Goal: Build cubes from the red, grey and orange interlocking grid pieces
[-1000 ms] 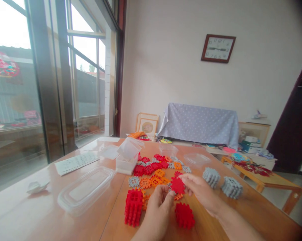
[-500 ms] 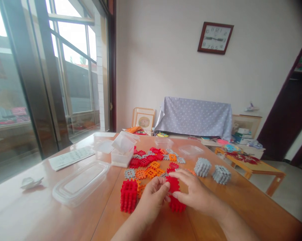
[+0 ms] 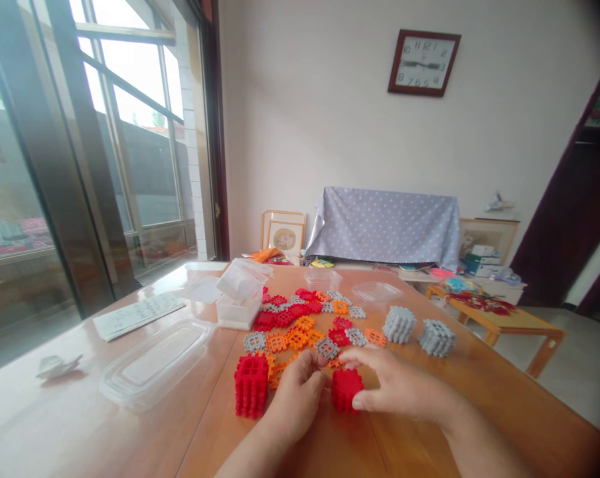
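Hands [image 3: 300, 396] flank a tooth-edged, solid-topped red plastic stack [image 3: 346, 390].

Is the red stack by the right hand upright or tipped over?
Upright: the red stack stands on the table, its flat face on top and layers beneath.

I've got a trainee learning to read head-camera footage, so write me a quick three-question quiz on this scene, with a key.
1. Multiple choice: what colour are the two stacks farthest to the right on the table?
a) red
b) orange
c) grey

2. True or false: the red stack with the windowed top stands to the left of the left hand.

3. Fill in: the thumb of the person's ____ hand is at the edge of the red stack with the solid top.

Key: 1 c, the two grey stacks; 2 true; 3 right, so the right hand.
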A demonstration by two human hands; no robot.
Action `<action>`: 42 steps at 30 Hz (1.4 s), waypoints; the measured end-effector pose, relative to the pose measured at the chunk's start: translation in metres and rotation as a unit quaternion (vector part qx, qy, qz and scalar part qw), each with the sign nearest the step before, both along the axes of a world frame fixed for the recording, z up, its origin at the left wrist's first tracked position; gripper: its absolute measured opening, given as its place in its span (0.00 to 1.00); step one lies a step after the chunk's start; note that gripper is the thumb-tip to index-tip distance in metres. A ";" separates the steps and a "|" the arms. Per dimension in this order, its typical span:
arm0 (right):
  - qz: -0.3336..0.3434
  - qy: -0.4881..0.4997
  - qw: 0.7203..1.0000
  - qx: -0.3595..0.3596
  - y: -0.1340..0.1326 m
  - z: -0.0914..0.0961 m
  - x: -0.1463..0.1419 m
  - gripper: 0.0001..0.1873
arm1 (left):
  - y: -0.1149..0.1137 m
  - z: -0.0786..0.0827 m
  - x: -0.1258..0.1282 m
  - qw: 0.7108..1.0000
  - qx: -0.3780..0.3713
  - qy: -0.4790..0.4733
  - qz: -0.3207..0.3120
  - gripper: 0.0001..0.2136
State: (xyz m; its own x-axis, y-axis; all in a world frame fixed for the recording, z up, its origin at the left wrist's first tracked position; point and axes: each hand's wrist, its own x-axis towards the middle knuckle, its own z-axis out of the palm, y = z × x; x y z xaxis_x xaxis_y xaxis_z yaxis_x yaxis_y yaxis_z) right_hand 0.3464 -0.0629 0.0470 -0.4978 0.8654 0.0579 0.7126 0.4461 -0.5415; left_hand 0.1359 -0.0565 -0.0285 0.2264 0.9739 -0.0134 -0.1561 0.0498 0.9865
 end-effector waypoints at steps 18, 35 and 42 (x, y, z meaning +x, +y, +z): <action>0.022 -0.023 0.999 0.014 0.003 -0.003 -0.002 0.31 | 0.001 -0.009 -0.003 0.995 0.069 0.069 -0.025 0.12; -0.050 0.069 0.996 0.017 0.019 -0.019 0.015 0.23 | 0.000 -0.010 -0.005 0.989 0.088 0.121 -0.009 0.12; -0.172 0.010 0.983 0.061 0.060 -0.055 0.034 0.15 | -0.004 -0.002 -0.007 0.968 0.147 0.203 0.024 0.11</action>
State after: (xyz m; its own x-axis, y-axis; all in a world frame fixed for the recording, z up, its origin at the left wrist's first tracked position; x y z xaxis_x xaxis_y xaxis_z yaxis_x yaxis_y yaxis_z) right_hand 0.3801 -0.0029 -0.0083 -0.1740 0.9686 0.1778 0.8230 0.2421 -0.5139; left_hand 0.1288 -0.0607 -0.0309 0.2149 0.9584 0.1879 0.2518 -0.2402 0.9375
